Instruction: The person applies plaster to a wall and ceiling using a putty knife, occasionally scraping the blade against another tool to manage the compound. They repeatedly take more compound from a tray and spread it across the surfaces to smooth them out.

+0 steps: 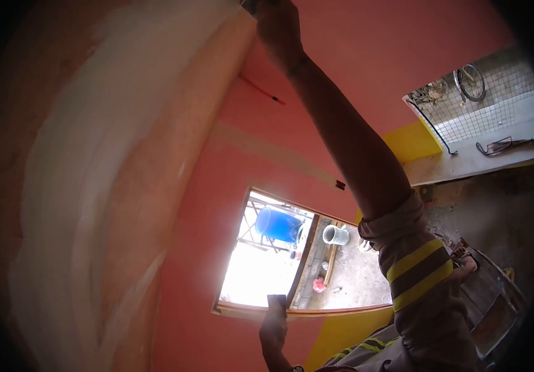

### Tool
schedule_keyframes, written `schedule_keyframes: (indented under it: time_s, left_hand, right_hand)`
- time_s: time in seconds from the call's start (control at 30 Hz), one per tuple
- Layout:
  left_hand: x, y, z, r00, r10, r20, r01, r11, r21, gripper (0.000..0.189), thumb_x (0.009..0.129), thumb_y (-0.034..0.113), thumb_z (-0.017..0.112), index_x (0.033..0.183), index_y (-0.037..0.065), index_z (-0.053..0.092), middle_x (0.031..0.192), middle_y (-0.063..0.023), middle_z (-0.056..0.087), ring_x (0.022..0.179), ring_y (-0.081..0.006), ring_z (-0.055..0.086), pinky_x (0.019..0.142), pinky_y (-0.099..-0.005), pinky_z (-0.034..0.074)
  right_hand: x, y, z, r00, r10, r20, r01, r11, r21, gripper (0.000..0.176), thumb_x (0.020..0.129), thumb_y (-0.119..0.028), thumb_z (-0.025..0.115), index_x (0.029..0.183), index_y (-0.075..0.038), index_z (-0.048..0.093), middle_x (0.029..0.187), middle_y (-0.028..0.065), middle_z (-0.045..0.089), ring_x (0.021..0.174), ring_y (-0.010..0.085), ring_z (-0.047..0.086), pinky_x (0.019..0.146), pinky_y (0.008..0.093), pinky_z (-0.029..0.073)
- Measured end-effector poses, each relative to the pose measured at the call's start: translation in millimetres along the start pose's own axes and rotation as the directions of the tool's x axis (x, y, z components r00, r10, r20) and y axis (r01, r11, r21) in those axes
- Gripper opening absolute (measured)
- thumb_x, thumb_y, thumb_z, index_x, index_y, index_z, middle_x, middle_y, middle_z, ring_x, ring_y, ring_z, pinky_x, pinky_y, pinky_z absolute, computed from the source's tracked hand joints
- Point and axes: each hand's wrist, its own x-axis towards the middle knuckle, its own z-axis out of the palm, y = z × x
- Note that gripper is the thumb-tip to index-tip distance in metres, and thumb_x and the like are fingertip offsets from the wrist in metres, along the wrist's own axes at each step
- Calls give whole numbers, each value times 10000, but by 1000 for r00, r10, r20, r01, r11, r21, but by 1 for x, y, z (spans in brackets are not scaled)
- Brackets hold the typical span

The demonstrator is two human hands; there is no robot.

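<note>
My right hand (pixel 278 31) reaches up to the top edge of the view, against the border of the pale, smeared surface. Its fingers are closed around a small dark tool (pixel 249 6), cut off by the frame, whose kind I cannot tell. Broad whitish streaks of filler (pixel 75 155) cover much of the orange-tan surface (pixel 149 155) on the left. Low in the middle, my left hand (pixel 273 332) grips a flat, square-edged scraper (pixel 276 302), which stands dark against the bright window. A watch (pixel 297 369) shows at that wrist.
Behind my hands is a pink wall (pixel 198 248) with wires poking out. Through the window frame (pixel 304 263) show a blue barrel (pixel 276 224) and a grey bucket (pixel 335 235). At right are a grid-covered opening (pixel 484 111), a bicycle wheel (pixel 469 82) and another person's foot (pixel 465 266).
</note>
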Motion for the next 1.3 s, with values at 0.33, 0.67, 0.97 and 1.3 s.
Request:
schedule_keyframes:
  time_s: [0.33,0.67,0.97,1.3]
  left_hand:
    - [-8,-18,-13,963,267,42,-270,951,148,549,1046,514,262,915,101,599,735,28,414,618,-72,327,499,-250,302]
    - [53,-146,-36,993,6,121,110,367,-924,386,1055,313,393,1147,-25,554,882,-83,555,710,-147,514,600,-280,425]
    - [-31,9,-8,974,92,205,-44,973,-228,482,1049,515,284,936,125,543,852,33,425,824,-75,365,748,-204,317]
    - [-2,-31,-15,959,87,271,73,845,-530,372,1032,419,421,1106,67,517,900,-8,484,776,-99,413,704,-245,367]
  right_hand:
    - [-93,-130,39,999,38,-22,-36,995,90,522,862,37,449,1379,57,383,1313,250,481,1157,371,532,987,427,434]
    - [-193,-303,14,828,199,524,-444,803,396,625,890,91,406,1497,-6,294,1522,228,304,1424,363,290,1156,463,254]
    - [-35,-61,-20,1000,14,1,-14,995,-96,435,926,-124,437,1342,3,442,1067,252,624,968,332,639,863,427,478]
    - [-19,-121,-1,976,206,68,-209,977,50,408,925,-100,381,1297,33,486,828,108,575,651,144,510,605,313,439]
